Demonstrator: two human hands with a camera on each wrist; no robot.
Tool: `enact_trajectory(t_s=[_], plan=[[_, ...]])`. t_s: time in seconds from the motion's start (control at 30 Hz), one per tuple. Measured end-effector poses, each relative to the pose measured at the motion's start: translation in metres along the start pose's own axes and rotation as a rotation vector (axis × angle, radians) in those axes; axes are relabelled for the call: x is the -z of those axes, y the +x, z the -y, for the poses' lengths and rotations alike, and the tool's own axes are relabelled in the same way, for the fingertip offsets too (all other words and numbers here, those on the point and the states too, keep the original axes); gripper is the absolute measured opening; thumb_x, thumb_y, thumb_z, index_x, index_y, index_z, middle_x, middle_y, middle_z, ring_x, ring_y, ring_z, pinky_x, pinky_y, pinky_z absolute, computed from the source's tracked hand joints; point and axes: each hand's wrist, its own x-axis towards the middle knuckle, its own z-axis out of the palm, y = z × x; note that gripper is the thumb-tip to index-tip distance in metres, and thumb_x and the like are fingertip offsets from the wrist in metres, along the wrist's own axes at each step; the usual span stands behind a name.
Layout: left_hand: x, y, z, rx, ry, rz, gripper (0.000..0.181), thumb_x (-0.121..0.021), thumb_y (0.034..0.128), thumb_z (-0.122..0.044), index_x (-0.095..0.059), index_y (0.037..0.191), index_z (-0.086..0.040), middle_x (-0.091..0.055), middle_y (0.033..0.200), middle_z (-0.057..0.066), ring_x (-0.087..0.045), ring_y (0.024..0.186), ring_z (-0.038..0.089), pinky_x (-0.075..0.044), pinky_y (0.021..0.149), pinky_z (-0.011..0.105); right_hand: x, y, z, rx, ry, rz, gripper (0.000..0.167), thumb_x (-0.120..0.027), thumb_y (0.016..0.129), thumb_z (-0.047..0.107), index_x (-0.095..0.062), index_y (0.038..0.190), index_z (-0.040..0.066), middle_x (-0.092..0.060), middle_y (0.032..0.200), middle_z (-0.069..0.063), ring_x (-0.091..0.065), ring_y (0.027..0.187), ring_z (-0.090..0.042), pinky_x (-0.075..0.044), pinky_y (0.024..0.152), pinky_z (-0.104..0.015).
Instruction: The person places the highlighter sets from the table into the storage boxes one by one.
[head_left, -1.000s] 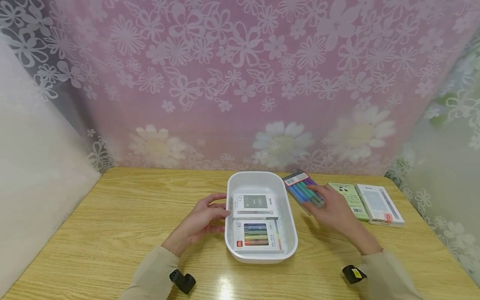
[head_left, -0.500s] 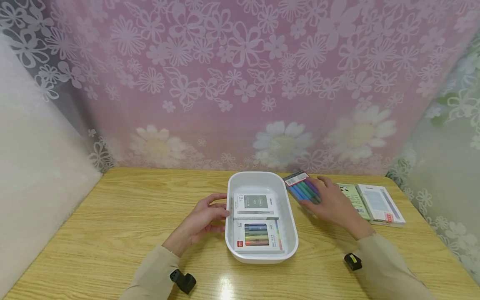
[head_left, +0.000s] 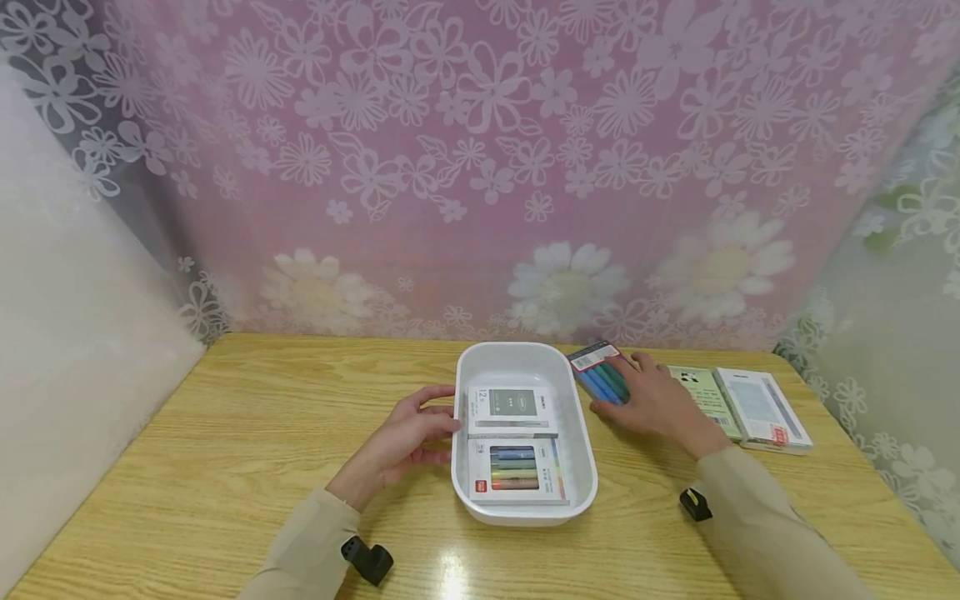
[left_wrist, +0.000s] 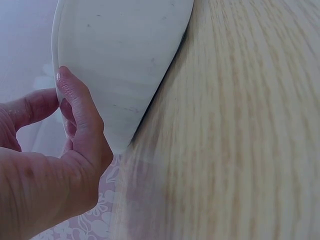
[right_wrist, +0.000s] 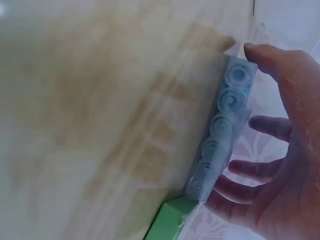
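A white plastic basin (head_left: 465, 492) stands on the table, its rim held by my left hand (head_left: 408, 433) between thumb and fingers. In the left wrist view the fingers lie against the basin's outer wall (left_wrist: 120, 60). Inside lie a white box marked 12 (head_left: 517, 408) and a white box with a window showing coloured pens (head_left: 517, 471). Over a clear pack of markers (head_left: 596, 383) with blue and green barrels, my right hand (head_left: 656, 400) spreads its fingers. In the right wrist view the thumb is at one corner of the pack (right_wrist: 220, 122); firm contact is unclear.
Right of my right hand, a green box (head_left: 701, 396) and a white box with a pale blue panel (head_left: 761, 408) lie side by side. The wooden table (head_left: 285, 392) ends at a floral curtain (head_left: 487, 208) behind.
My right hand has moved left along the marker pack, from its right end to further over its top. Neither the pack nor the basin has visibly moved; my left hand stays at the rim.
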Motion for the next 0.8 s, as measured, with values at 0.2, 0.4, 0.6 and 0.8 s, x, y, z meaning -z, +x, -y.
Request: enact_trajectory(t_s=[0.2, 0.4, 0.6, 0.8], plan=[[-0.001, 0.000, 0.000, -0.005, 0.003, 0.007, 0.061, -0.063, 0.0924, -0.006, -0.043, 0.149, -0.009, -0.062, 0.130, 0.016, -0.068, 0.098, 0.018, -0.059, 0.066, 0.027, 0.003, 0.009, -0.002, -0.020, -0.015, 0.099, 0.088, -0.067, 0.088, 0.062, -0.041, 0.153, 0.009, -0.053, 0.130, -0.039, -0.056, 0.103, -0.051, -0.054, 0.073, -0.059], [0.000, -0.001, 0.001, -0.008, 0.004, 0.008, 0.060, -0.063, 0.0929, -0.006, -0.043, 0.149, -0.009, -0.061, 0.131, 0.017, -0.068, 0.099, 0.019, -0.060, 0.067, 0.027, 0.004, 0.015, -0.002, -0.054, 0.008, 0.138, 0.086, -0.068, 0.086, 0.060, -0.040, 0.150, 0.010, -0.059, 0.115, -0.030, -0.055, 0.093, -0.039, -0.051, 0.068, -0.051], [0.000, -0.001, 0.000, -0.005, 0.006, 0.012, 0.060, -0.063, 0.0933, -0.007, -0.043, 0.150, -0.010, -0.061, 0.131, 0.017, -0.068, 0.100, 0.018, -0.060, 0.067, 0.027, 0.004, 0.016, 0.000, -0.069, -0.005, 0.102, 0.084, -0.070, 0.084, 0.056, -0.043, 0.148, 0.009, -0.061, 0.111, -0.028, -0.057, 0.089, -0.037, -0.051, 0.065, -0.048], [0.001, -0.001, 0.000, -0.005, 0.004, 0.025, 0.060, -0.063, 0.0934, -0.007, -0.042, 0.150, -0.009, -0.062, 0.130, 0.016, -0.068, 0.099, 0.017, -0.060, 0.067, 0.026, 0.001, 0.012, -0.001, -0.063, 0.000, 0.051, 0.085, -0.072, 0.082, 0.058, -0.047, 0.145, 0.007, -0.063, 0.111, -0.028, -0.058, 0.088, -0.037, -0.050, 0.063, -0.046]])
